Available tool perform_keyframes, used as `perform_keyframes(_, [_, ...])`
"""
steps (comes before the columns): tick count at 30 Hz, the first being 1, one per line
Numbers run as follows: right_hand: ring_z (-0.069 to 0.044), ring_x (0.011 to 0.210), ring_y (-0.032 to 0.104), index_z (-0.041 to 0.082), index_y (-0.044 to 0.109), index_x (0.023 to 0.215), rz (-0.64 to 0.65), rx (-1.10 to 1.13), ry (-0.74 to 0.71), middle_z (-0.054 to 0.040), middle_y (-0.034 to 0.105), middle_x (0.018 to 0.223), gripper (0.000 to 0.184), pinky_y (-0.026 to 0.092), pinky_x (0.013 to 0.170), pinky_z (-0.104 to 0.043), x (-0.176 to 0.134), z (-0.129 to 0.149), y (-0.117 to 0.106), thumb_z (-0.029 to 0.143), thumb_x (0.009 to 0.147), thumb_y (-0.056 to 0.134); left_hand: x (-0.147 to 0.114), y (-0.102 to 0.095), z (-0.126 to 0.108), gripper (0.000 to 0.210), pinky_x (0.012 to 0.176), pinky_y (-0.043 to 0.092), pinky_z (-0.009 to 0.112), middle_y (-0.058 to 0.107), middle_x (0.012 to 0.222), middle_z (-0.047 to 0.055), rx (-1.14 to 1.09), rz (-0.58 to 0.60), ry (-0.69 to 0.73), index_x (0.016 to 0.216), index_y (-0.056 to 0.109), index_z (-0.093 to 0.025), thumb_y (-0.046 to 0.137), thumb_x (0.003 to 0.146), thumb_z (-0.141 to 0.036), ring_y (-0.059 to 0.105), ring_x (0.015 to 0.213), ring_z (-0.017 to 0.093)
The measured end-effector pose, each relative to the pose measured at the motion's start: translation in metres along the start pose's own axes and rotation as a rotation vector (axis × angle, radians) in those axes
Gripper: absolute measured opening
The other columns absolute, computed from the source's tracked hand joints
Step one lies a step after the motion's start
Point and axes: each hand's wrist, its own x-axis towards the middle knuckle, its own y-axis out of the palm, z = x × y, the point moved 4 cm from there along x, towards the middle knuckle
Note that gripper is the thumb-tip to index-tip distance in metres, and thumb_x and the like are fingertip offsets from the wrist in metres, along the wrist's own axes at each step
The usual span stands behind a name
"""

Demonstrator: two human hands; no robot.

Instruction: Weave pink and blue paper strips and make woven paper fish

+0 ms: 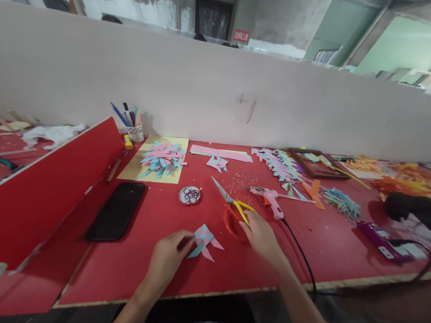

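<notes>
My left hand (172, 249) pinches the left edge of a small woven paper fish (203, 233) in pink and light blue. Its checkered body points away from me and its loose strips spread toward the front and right. My right hand (261, 231) has its fingers closed on the yellow handle of a pair of scissors (238, 210). The blades are together and point to the far left; the other handle loop is orange-red. A pink glue gun (268, 197) lies just beyond my right hand, and a round tin with a drawn pattern (190, 195) sits left of the blades.
A black phone (116, 211) lies at left beside a red upright divider (51, 189). Paper strips (163, 159) are heaped at the back, near a pen cup (134, 131). Another woven piece (217, 163) lies mid-table. The glue gun's cord and a purple power strip (383, 242) occupy the right.
</notes>
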Motion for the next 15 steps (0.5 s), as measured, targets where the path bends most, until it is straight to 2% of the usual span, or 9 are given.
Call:
perform_keyframes(4, [-0.021,0.098,0.057,0.018,0.054,0.103,-0.103,0.06,0.007,-0.0098,0.062,0.103,0.027,0.043,0.081,-0.035,0.022,0.019,-0.012,0.021,0.081,0.039,0.001,0.0,0.0,0.02,0.063,0.048,0.025,0.071,0.072,0.001,-0.013,0.004,0.013,0.07,0.064,-0.024,0.048,0.073,-0.035,0.063,0.065,0.017])
perform_keyframes(7, [-0.021,0.099,0.056,0.016,0.053,0.106,-0.003,0.031,0.038,-0.0112,0.06,0.108,0.027,0.042,0.081,-0.031,0.061,0.048,-0.016,0.024,0.084,0.041,0.001,0.0,0.001,0.02,0.062,0.048,0.025,0.07,0.072,0.001,-0.018,-0.009,0.03,0.069,0.063,-0.024,0.048,0.073,-0.036,0.064,0.065,0.017])
perform_keyframes(8, [-0.021,0.099,0.056,0.015,0.053,0.107,0.044,0.008,0.039,-0.0116,0.06,0.107,0.027,0.042,0.08,-0.03,0.077,0.059,-0.015,0.024,0.085,0.04,0.001,0.0,0.001,0.02,0.061,0.048,0.025,0.07,0.072,0.001,-0.016,-0.017,0.034,0.069,0.063,-0.023,0.048,0.073,-0.036,0.064,0.065,0.017])
perform_keyframes(11, [-0.021,0.103,0.054,0.012,0.052,0.111,0.061,-0.012,0.045,-0.0148,0.057,0.113,0.029,0.041,0.082,-0.03,0.125,0.086,-0.007,0.023,0.085,0.042,0.0,0.0,0.003,0.02,0.059,0.048,0.024,0.07,0.071,0.001,0.005,-0.051,0.04,0.068,0.063,-0.023,0.048,0.073,-0.035,0.064,0.064,0.017])
perform_keyframes(13, [-0.022,0.105,0.052,0.009,0.052,0.11,0.079,-0.026,0.061,-0.017,0.056,0.114,0.029,0.041,0.083,-0.031,0.15,0.097,0.004,0.021,0.085,0.045,0.001,-0.001,0.004,0.018,0.058,0.048,0.024,0.07,0.071,0.001,0.033,-0.065,0.044,0.068,0.063,-0.023,0.048,0.073,-0.033,0.064,0.063,0.016])
perform_keyframes(15, [-0.022,0.103,0.053,0.01,0.053,0.109,0.109,-0.043,0.07,-0.0146,0.056,0.112,0.028,0.043,0.083,-0.035,0.167,0.104,0.016,0.023,0.085,0.046,0.001,-0.001,0.004,0.017,0.057,0.047,0.023,0.07,0.07,0.0,0.075,-0.076,0.05,0.068,0.062,-0.023,0.049,0.073,-0.031,0.065,0.063,0.016])
